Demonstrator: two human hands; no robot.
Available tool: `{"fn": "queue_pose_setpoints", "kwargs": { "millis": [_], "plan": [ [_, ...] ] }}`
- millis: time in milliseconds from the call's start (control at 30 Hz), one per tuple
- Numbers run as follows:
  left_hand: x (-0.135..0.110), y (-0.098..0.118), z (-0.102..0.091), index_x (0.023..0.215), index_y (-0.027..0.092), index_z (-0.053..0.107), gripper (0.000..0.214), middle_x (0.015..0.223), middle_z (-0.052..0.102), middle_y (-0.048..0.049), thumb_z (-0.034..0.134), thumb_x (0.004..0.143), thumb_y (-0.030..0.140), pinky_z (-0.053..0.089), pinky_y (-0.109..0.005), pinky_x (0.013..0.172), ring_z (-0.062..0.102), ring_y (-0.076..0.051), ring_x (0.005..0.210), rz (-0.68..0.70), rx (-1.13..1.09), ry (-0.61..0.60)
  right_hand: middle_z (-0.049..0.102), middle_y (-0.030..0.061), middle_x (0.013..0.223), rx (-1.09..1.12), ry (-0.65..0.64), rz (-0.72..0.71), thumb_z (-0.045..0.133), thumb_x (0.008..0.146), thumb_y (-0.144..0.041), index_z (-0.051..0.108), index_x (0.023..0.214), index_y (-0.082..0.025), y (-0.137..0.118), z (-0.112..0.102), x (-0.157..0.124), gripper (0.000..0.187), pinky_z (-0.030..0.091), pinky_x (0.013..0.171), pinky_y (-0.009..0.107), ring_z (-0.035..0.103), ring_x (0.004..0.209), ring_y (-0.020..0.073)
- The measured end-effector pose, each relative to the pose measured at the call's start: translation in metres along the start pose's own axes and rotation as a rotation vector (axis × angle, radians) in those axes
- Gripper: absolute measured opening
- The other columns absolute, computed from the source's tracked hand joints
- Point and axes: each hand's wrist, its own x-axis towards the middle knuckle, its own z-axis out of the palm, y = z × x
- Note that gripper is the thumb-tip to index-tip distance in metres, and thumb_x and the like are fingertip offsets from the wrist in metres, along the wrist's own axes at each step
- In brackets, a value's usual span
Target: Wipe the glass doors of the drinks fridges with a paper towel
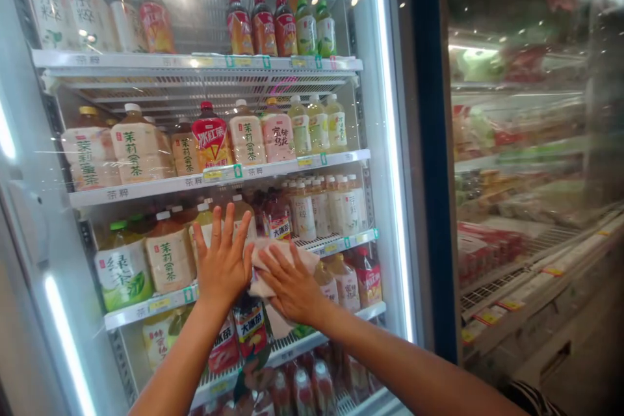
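Note:
My left hand [222, 257] lies open against the glass door [195, 84] of an upright drinks fridge, its fingers spread and pointing up, with nothing under it that I can see. Just to its right, my right hand [292, 283] holds a pale cloth or tissue [309, 260] flat to the same glass, fingers stretched over it. The cloth shows above and to the left of that hand, and a paler patch hangs below it. Behind the glass, bottles of tea such as a jasmine tea bottle [168, 257] stand on shelves.
A bright light strip [390, 110] runs down the door's right side. Beyond a dark frame post [433, 143] stands another chilled case [517, 208] with packaged goods. At the left is the fridge's edge with a second light strip [68, 344]. Reflections show on the glass.

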Motion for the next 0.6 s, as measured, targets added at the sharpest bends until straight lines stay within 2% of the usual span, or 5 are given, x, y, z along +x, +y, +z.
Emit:
{"fn": "queue_pose_setpoints", "kwargs": {
  "millis": [67, 200, 267, 467, 600],
  "plan": [
    [-0.002, -0.001, 0.001, 0.161, 0.033, 0.014, 0.074, 0.169, 0.016, -0.0061, 0.052, 0.097, 0.034, -0.002, -0.062, 0.129, 0.007, -0.027, 0.159, -0.002, -0.002, -0.004, 0.013, 0.0042, 0.172, -0.005, -0.012, -0.076, 0.047, 0.099, -0.042, 0.027, 0.161, -0.019, 0.009, -0.001, 0.002, 0.069, -0.001, 0.129, 0.059, -0.002, 0.160, 0.0272],
    [-0.004, -0.001, 0.002, 0.161, 0.032, 0.017, 0.072, 0.169, 0.017, -0.0056, 0.052, 0.097, 0.033, -0.002, -0.059, 0.130, 0.006, -0.025, 0.159, 0.005, 0.009, 0.013, 0.004, 0.0094, 0.173, -0.077, 0.160, 0.431, 0.037, 0.103, -0.032, -0.006, 0.164, -0.017, 0.051, -0.019, 0.056, 0.076, 0.006, 0.128, 0.064, -0.006, 0.160, 0.0275],
    [-0.004, 0.000, 0.002, 0.161, 0.031, 0.019, 0.071, 0.169, 0.019, -0.0058, 0.052, 0.097, 0.032, -0.001, -0.058, 0.130, 0.007, -0.025, 0.159, 0.006, 0.012, 0.029, 0.003, 0.0099, 0.173, -0.092, 0.191, 0.552, 0.036, 0.103, -0.029, -0.013, 0.163, -0.019, 0.056, -0.022, 0.067, 0.078, 0.009, 0.127, 0.065, -0.005, 0.160, 0.0278],
    [-0.004, 0.000, 0.003, 0.160, 0.028, 0.024, 0.070, 0.168, 0.022, -0.0071, 0.054, 0.097, 0.031, 0.001, -0.057, 0.130, 0.009, -0.025, 0.159, 0.013, -0.029, 0.060, 0.008, 0.0105, 0.173, -0.085, 0.062, 0.220, 0.045, 0.098, -0.037, 0.010, 0.164, -0.020, 0.012, 0.002, -0.008, 0.077, 0.007, 0.126, 0.069, 0.002, 0.159, 0.0349],
    [-0.004, 0.000, 0.004, 0.160, 0.029, 0.024, 0.071, 0.169, 0.021, -0.0074, 0.056, 0.096, 0.031, 0.002, -0.059, 0.130, 0.011, -0.027, 0.159, 0.011, -0.052, 0.072, 0.013, 0.0094, 0.172, -0.107, 0.025, 0.192, 0.045, 0.099, -0.040, 0.016, 0.163, -0.020, 0.036, -0.011, 0.021, 0.073, 0.007, 0.127, 0.066, -0.001, 0.160, 0.0310]
  ]
}}
